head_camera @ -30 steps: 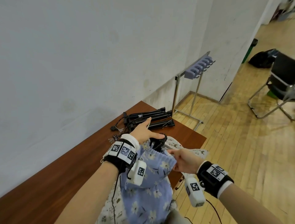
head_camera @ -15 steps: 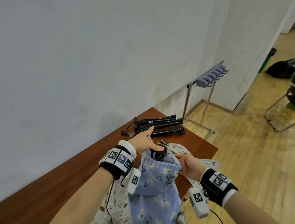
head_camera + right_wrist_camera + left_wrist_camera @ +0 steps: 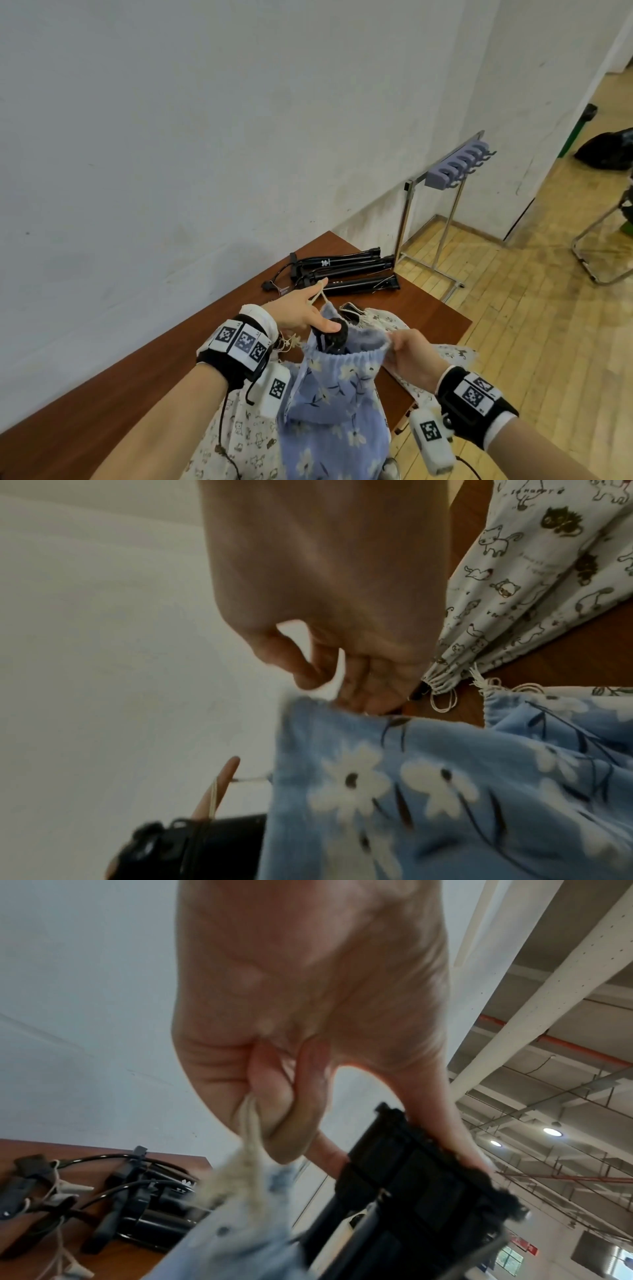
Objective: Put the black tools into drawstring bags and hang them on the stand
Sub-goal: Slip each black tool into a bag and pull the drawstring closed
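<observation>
A blue floral drawstring bag [image 3: 337, 394] hangs upright between my hands at the table's near edge. A black tool [image 3: 337, 337] stands in its mouth with the top sticking out. My left hand [image 3: 310, 313] has the cream drawstring [image 3: 248, 1129] gripped in its curled fingers, and its thumb presses on the tool's top [image 3: 421, 1194]. My right hand [image 3: 399, 344] pinches the bag's gathered rim [image 3: 363, 710] on the opposite side. More black tools [image 3: 346, 270] lie side by side at the table's far end. The hook stand [image 3: 455, 168] is on the floor beyond the table.
White cat-print bags [image 3: 380, 317] lie on the brown table [image 3: 137, 370] under and behind the blue bag; one of them [image 3: 531, 588] is close to my right hand. A white wall runs along the left. A metal chair frame [image 3: 599, 246] stands on the wooden floor at right.
The left hand has caught the drawstring and drawn it up away from the bag mouth. The right hand has kept its pinch on the rim. My head view has shifted left.
</observation>
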The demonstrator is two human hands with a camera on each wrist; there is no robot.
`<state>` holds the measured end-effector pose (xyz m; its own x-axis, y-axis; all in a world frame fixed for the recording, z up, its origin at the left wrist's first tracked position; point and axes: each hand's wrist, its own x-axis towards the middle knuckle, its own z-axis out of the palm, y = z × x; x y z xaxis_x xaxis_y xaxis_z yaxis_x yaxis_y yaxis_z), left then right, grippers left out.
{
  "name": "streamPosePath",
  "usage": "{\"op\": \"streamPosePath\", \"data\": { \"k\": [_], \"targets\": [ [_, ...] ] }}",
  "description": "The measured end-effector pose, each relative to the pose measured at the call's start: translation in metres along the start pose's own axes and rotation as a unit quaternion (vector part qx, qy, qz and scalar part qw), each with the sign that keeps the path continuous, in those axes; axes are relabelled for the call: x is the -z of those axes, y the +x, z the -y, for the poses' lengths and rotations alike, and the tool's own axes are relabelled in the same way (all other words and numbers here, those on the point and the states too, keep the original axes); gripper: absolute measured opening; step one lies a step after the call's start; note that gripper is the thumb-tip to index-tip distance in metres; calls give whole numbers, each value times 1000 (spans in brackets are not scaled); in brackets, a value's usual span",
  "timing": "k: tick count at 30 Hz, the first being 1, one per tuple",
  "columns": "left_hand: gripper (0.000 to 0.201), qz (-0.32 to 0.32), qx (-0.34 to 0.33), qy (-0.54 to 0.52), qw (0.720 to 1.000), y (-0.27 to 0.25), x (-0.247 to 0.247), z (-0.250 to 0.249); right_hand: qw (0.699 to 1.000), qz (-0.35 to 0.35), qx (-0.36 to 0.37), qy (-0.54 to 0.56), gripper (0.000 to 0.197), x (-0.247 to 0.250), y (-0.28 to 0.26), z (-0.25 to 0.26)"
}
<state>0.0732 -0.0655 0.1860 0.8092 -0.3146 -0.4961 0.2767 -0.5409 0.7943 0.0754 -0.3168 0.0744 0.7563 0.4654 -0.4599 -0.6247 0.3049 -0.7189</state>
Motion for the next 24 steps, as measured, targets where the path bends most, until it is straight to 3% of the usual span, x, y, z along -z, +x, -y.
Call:
{"op": "streamPosePath", "data": {
  "k": [3, 7, 9, 12, 14, 18, 20, 24],
  "targets": [
    [102, -19, 8, 0, 1000, -2, 7, 3, 998, -59, 30, -20, 8, 2, 0, 12],
    [110, 20, -1, -8, 1000, 10, 7, 16, 989, -104, -13, -102, 10, -6, 5, 26],
    [110, 25, -7, -11, 1000, 14, 3, 15, 974, -117, -34, -193, 19, -17, 14, 27],
    [115, 30, -6, -15, 999, 21, 1, 14, 890, -130, -35, -436, 48, -38, 32, 24],
    [119, 36, -2, -15, 999, 24, 2, 13, 834, -130, -53, -533, 47, -52, 44, 22],
    [120, 60, 7, -16, 998, 24, 7, 16, 811, -109, -142, -557, 30, -70, 59, 19],
    [118, 68, 9, -9, 998, 20, 10, 16, 790, -109, -136, -587, 29, -73, 64, 18],
    [119, 81, 6, -5, 997, 8, 15, 22, 795, -95, -120, -586, 29, -73, 77, 17]
  ]
}}
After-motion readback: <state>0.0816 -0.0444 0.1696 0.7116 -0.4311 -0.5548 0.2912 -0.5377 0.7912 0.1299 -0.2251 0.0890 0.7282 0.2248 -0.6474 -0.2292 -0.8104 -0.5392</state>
